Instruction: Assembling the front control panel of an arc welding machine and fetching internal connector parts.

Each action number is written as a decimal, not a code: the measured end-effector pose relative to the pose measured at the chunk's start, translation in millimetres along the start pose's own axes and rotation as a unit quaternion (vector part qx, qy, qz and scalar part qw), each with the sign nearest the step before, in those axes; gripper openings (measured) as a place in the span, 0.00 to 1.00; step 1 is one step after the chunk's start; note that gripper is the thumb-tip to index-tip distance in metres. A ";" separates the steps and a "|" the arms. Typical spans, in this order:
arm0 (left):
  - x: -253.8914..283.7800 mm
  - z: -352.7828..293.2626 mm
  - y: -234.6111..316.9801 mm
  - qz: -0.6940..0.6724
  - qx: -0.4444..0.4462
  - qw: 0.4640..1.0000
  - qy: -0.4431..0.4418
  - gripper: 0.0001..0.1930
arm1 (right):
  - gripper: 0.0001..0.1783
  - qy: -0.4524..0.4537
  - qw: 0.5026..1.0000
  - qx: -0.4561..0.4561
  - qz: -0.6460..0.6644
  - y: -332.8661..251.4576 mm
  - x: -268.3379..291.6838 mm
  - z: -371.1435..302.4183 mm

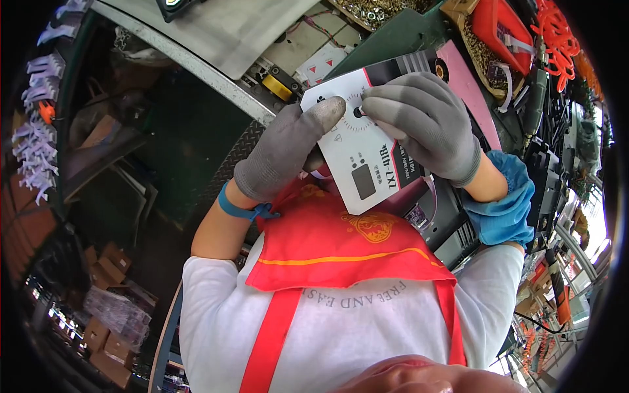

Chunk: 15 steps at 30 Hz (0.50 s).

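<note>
Tilted in front of my chest is a white and black control panel (347, 147) with a dial scale, a dark display window (364, 182) and a black round spot (358, 112) at the dial's middle. My left hand (282, 147), in a grey glove, grips the panel's left edge with the thumb on its face; the other fingers are hidden behind it. My right hand (429, 124), gloved too, lies over the panel's right part. Its fingertips are pinched together beside the black spot; whatever small thing they hold is not clear.
Beyond the panel, the workbench (226, 33) carries a yellow-and-black roll-shaped part (278, 86) and a tray of small metal hardware (377, 10). A red bin (501, 36) and coiled orange cord (557, 42) are at right. Cardboard boxes (108, 265) sit low at left.
</note>
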<state>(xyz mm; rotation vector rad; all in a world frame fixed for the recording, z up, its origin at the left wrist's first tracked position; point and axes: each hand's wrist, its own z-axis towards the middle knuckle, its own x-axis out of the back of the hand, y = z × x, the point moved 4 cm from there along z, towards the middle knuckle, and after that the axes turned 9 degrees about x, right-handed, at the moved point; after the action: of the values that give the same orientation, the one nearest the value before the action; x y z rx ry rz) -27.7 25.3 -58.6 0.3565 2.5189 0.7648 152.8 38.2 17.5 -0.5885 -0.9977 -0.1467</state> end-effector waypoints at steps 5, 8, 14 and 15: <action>-7.9 -5.9 11.9 0.010 0.006 1.000 -0.028 0.27 | 0.19 0.021 1.000 0.012 -0.009 -0.1 -0.4 -11.6; -12.7 -9.1 14.9 0.005 -0.007 0.999 -0.039 0.28 | 0.18 0.045 0.997 -0.063 0.029 -0.5 -0.1 -12.7; -15.8 -11.7 20.5 0.012 -0.002 1.000 -0.006 0.27 | 0.17 0.029 0.989 -0.143 0.025 -1.5 -2.1 -5.4; -17.0 -13.4 20.9 0.015 0.004 1.000 -0.003 0.26 | 0.17 0.019 0.989 -0.144 0.021 -2.9 -0.1 -3.7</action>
<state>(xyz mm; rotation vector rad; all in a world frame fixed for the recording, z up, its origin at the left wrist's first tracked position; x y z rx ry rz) -18.0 29.9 -30.5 0.3986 2.5175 0.7632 154.4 33.9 17.1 -0.8666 -0.9326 -0.2660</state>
